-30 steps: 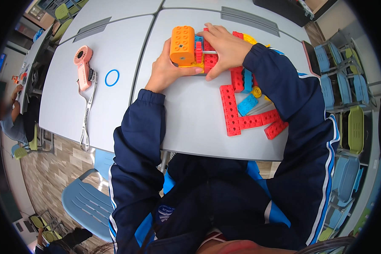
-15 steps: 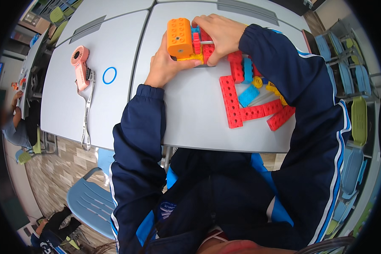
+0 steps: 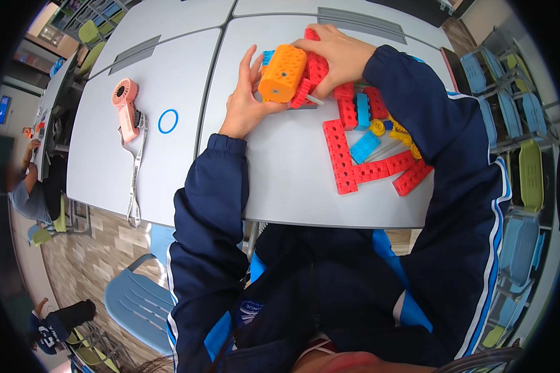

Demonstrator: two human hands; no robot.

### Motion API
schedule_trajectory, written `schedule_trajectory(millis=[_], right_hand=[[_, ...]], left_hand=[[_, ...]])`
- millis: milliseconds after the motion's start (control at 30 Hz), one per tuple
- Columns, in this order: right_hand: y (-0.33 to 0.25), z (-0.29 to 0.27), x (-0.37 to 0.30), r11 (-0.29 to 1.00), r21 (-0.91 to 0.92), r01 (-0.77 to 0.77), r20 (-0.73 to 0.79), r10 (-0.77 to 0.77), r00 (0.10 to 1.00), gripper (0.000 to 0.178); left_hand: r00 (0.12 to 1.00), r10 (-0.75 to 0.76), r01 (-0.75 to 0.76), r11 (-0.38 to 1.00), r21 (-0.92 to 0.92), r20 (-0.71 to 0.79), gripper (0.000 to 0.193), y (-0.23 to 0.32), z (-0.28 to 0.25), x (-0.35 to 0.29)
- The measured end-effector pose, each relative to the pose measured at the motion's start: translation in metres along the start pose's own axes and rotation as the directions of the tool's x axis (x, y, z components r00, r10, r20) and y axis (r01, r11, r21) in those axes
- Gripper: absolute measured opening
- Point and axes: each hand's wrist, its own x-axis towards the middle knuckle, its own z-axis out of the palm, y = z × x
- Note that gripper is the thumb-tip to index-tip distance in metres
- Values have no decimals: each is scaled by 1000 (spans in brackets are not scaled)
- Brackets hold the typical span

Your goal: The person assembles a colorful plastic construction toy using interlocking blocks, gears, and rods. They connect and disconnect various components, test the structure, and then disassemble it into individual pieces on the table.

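Observation:
Both hands are around a building-block model held over the table. Its orange block (image 3: 284, 73) has studs on top and now sits tilted. Beside that block is a red gear (image 3: 300, 93) on a grey axle (image 3: 315, 99), and red bricks (image 3: 317, 67) form the far right part. My left hand (image 3: 247, 105) grips the orange block's left side, thumb along its lower edge and fingers raised behind. My right hand (image 3: 341, 57) is closed over the red bricks, its fingertips partly hidden. A bit of blue brick (image 3: 267, 57) shows behind the orange block.
Loose red beams (image 3: 340, 155), a blue brick (image 3: 365, 145), yellow pieces (image 3: 402, 132) and grey axles lie near my right forearm. To the left are a pink handheld fan (image 3: 127, 112) with a strap and a blue ring (image 3: 168, 121). A blue chair (image 3: 140, 298) stands lower left.
The model has tilted and turned, its orange block swinging right and downward. My left fingers have spread upward behind it. The whole view has shifted slightly.

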Motion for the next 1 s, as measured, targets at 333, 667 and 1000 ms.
schedule_trajectory(millis=[333,667,1000], right_hand=[[10,5,-21,979,170,-115,81,103,991,125],[-9,6,-53,930,311,197,-265,-114,957,108],[-57,8,-99,701,659,274,-477,107,872,58]], left_hand=[[979,184,-177,981,-77,89,89,17,3,-2],[849,494,-456,864,213,-188,83,21,3,-4],[750,620,-595,785,174,-230,81,23,14,-18]])
